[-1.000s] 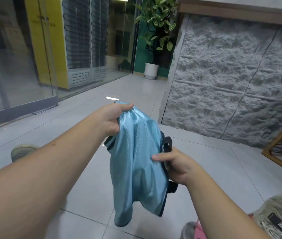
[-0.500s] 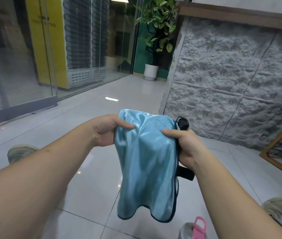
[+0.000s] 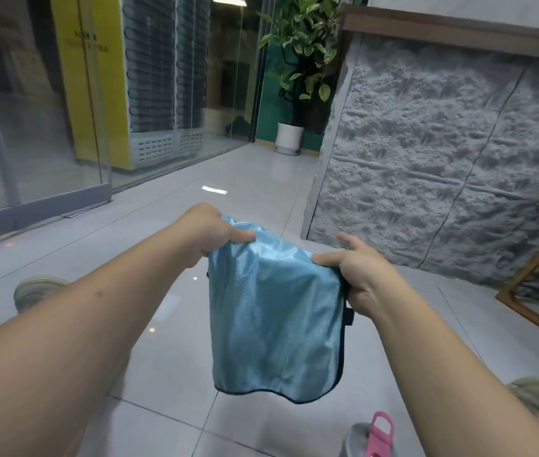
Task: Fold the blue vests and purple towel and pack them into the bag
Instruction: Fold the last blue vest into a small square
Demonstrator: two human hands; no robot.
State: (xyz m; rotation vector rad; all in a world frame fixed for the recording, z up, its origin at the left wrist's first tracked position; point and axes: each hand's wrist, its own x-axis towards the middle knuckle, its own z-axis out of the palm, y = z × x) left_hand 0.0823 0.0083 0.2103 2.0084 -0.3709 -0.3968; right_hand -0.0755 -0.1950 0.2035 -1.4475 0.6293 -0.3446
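blue vest [image 3: 274,311] held up in the air between both hands, over the tiled floor [image 3: 175,209], touching nothing below. fabric shiny, doubled over, hanging down to a wavy lower hem with dark trim. short dark strap showing at its right edge, just under the right hand.

left hand [image 3: 210,234] clamped on the upper left corner of the vest, thumb laid flat across the top of the cloth, other fingers curled behind it. right hand [image 3: 358,272] pinching the upper right corner, thumb on the near face, forefinger stretched out forward and clear of the cloth; remaining fingers hidden behind the fabric. both forearms reaching in from the bottom edge, hands level with each other, vest stretched loosely between them.

on the floor: pink-lidded bottle [image 3: 373,437] at the bottom edge, below the vest's right side. pale shoe [image 3: 37,290] at the left, partly behind the left forearm. rough grey stone-look wall [image 3: 443,166] to the right, wooden frame [image 3: 532,291] leaning near it. potted plant [image 3: 297,61] in a white pot at the far end, glass partition [image 3: 37,127] along the left.
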